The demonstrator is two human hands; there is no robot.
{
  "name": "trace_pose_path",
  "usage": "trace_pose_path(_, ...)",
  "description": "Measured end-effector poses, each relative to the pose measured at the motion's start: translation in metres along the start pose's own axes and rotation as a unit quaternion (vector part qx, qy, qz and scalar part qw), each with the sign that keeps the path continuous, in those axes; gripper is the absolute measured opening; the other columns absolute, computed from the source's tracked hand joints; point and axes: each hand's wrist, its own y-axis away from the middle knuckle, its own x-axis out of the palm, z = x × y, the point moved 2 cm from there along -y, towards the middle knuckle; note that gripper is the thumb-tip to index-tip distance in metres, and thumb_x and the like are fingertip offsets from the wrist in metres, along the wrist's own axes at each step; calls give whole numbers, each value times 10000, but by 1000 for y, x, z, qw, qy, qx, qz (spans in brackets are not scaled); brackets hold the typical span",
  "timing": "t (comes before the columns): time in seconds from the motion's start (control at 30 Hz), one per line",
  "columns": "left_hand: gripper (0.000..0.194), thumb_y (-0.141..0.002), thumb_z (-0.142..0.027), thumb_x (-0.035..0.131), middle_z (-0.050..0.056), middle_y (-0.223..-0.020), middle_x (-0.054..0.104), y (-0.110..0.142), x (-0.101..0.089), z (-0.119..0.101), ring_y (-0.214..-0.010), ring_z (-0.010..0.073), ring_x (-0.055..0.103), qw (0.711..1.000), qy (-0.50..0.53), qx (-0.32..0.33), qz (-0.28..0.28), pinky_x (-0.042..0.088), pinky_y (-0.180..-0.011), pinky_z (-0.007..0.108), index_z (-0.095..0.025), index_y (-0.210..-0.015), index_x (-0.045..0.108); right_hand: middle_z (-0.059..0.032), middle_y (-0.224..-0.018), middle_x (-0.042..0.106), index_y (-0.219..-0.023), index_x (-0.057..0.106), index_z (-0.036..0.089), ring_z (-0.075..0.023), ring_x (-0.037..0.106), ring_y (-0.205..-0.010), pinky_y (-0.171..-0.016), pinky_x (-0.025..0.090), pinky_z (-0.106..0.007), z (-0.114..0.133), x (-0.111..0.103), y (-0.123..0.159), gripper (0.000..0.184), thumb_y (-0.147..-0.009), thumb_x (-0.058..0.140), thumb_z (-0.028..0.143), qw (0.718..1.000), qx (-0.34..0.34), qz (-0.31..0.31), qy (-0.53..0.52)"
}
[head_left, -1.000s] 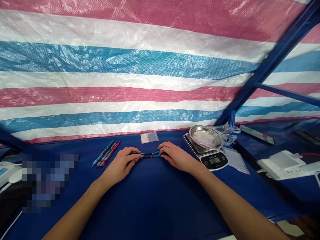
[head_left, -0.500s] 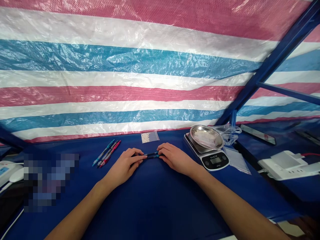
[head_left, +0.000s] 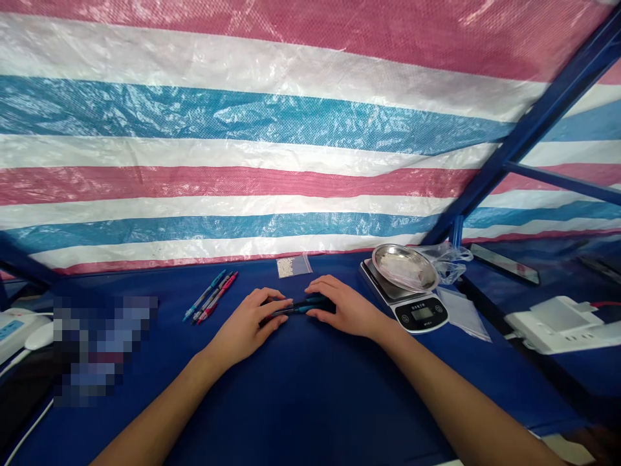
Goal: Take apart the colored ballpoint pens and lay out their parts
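Observation:
A small bundle of dark pens (head_left: 301, 306) lies crosswise between my two hands, low over the blue table. My left hand (head_left: 252, 318) pinches their left end between thumb and fingers, and a bit of red shows there. On the other end, my right hand (head_left: 343, 305) curls loosely, fingers above and thumb below. Part of the pens is hidden by both hands, so their number is unclear. To the left lie a blue pen (head_left: 204, 296), a dark pen (head_left: 212, 298) and a red pen (head_left: 218, 297), side by side on a slant.
A zip bag of pale pellets (head_left: 294, 266) lies behind my hands. At right stands a digital scale (head_left: 421, 314) bearing a metal bowl (head_left: 431, 278). Beside it are clear bags (head_left: 464, 314), a phone (head_left: 504, 264) and a white power strip (head_left: 557, 330). Striped sheeting (head_left: 242, 149) hangs behind.
My right hand's fingers have shifted from pinching the pens' tips to spreading wider around their right end. More of the pens now reaches under that hand. The view has shifted slightly.

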Motion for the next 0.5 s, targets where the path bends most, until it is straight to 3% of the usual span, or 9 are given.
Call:
trace_pose_path(0.1,424,-1053,-418,621,90,-1419,621,2,-2,6,-1287,296,600,1000,3,-17,-4,463,-1174,518,-342,-1470,641,-95,-1254,690,-1265,725,261,-295,637,-1200,-1083,537,-469,-12,-10,2,422,-891,852,408,999,36,20,14)
trace_pose_path(0.17,377,-1050,-404,627,81,-1377,642,2,-2,9,-1256,289,612,1000,8,-19,-4,498,-1135,490,-334,-1416,680,-88,-1232,684,-1226,751,259,-274,661,-1141,-1042,555,-436,-18,-11,3,360,-905,838,396,998,47,36,2)
trace_pose_path(0.3,316,-1082,-363,568,74,-1284,677,-1,-1,9,-1155,262,628,1000,25,-9,-5,553,-1020,429,-324,-1357,719,-74,-1182,699,-1240,758,271,-235,680,-1091,-1000,563,-386,-19,2,2,252,-990,741,291,998,36,34,-28)
trace_pose_path(0.5,288,-1078,-361,579,70,-1257,684,-2,1,7,-1124,249,637,998,58,-18,-9,569,-965,393,-307,-1315,733,-58,-1183,756,-1257,747,274,-236,666,-1156,-1056,549,-414,-10,16,-2,286,-985,725,189,998,26,-5,-60)
